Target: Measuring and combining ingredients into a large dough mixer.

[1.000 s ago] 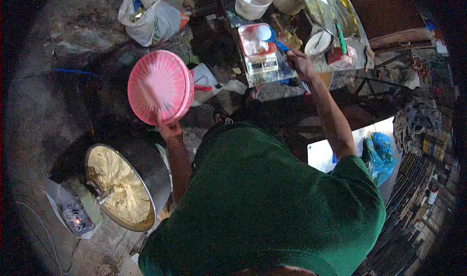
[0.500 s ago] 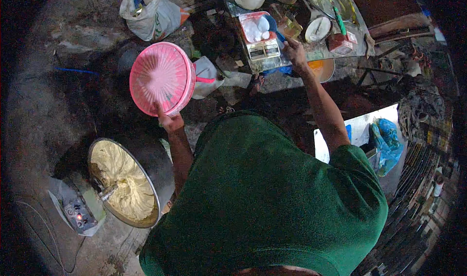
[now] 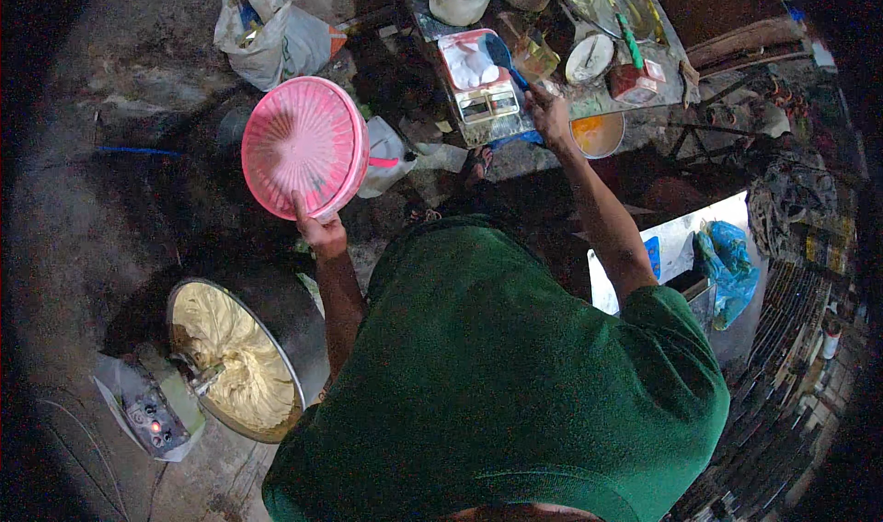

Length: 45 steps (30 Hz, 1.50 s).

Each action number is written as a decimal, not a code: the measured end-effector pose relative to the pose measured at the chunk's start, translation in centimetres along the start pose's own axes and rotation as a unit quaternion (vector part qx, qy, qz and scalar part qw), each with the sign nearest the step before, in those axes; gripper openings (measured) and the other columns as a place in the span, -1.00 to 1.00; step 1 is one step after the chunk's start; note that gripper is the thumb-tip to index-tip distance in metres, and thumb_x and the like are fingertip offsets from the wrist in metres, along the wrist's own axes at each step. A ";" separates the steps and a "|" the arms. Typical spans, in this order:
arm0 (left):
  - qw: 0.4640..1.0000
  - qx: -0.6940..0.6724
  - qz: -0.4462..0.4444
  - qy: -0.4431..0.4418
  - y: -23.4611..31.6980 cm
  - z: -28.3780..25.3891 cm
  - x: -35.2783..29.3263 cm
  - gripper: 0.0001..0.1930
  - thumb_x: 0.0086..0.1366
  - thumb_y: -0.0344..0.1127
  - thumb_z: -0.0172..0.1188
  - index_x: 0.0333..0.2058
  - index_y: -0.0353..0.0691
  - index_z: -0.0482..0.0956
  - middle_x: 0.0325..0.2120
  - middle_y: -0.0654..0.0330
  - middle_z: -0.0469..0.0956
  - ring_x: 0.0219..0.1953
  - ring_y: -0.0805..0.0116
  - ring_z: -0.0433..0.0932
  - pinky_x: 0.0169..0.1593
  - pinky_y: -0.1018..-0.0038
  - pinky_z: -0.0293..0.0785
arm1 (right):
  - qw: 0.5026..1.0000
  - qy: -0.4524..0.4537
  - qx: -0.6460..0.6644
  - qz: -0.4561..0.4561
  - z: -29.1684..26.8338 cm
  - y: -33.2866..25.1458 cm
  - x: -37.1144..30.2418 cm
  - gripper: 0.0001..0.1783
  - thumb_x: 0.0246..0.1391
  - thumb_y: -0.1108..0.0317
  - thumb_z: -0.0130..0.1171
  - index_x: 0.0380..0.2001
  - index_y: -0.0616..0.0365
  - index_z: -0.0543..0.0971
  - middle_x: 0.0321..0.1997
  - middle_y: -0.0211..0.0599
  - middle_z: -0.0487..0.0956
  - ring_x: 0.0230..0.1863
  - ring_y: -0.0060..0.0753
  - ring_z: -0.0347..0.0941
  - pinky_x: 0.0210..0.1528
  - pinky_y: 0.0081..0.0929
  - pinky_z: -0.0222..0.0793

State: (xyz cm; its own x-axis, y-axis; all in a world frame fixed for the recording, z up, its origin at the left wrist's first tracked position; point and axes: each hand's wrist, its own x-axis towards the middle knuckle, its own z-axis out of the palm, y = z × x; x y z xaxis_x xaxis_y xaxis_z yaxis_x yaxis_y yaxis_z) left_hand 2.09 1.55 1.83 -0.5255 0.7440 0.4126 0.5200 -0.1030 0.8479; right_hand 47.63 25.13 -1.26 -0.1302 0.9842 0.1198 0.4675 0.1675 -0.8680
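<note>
**A:** Your left hand (image 3: 320, 232) has the round pink slotted plastic basket (image 3: 303, 147) pinched at its lower rim, thumb over the edge and fingers curled shut behind it. The basket is tilted up on edge, its hollow facing you, at about ten o'clock from your chest.

**B:** And the right hand (image 3: 549, 113) is stretched out to one o'clock, at the near edge of the cluttered worktop (image 3: 676, 57), just beside the small kitchen scale with a clear body (image 3: 485, 99). I cannot tell whether those fingers are closed on anything; the hand shows only from the back.

**A:** Then my advice: keep that pink basket steady while you work up there. A one-edge pinch lets it swing, so I'd slide the fingers further round the rim.

**B:** Mind what sits below it, too. The big steel mixing bowl of pale yellow batter (image 3: 235, 361) is at eight o'clock, well under the left arm, with a mixer shaft standing in it. Keep the basket clear of that.

**A:** Around the right hand it's crowded: a white heap on the scale tray (image 3: 469, 62), a small glass cup (image 3: 536, 59) at its twelve o'clock, an orange plastic bowl (image 3: 598, 134) at its four o'clock, close by.

**B:** So move the right wrist slowly and low; I judge the cup and the orange bowl the easiest to knock.
</note>
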 end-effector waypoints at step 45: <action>0.739 -0.373 -0.394 0.399 16.8 13.1 2.0 -0.45 0.34 -0.03 -0.04 0.17 -0.28 0.27 0.13 0.06 0.34 0.16 0.15 0.32 0.21 0.23 0.27 | 0.868 -0.240 -0.333 -0.279 30.0 0.1 75.7 -0.67 0.01 0.18 0.08 -0.15 0.00 0.60 -0.25 -0.14 0.62 -0.21 -0.16 0.55 -0.12 -0.20 0.45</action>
State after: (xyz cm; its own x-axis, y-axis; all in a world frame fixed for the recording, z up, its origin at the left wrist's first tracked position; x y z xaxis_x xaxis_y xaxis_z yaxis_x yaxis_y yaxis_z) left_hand 18.60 9.94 12.51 -0.8520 0.1718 -0.4945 -0.5190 -0.4015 0.7546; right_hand 11.60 97.97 -6.78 -0.7740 0.6283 0.0789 0.5952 0.7643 -0.2480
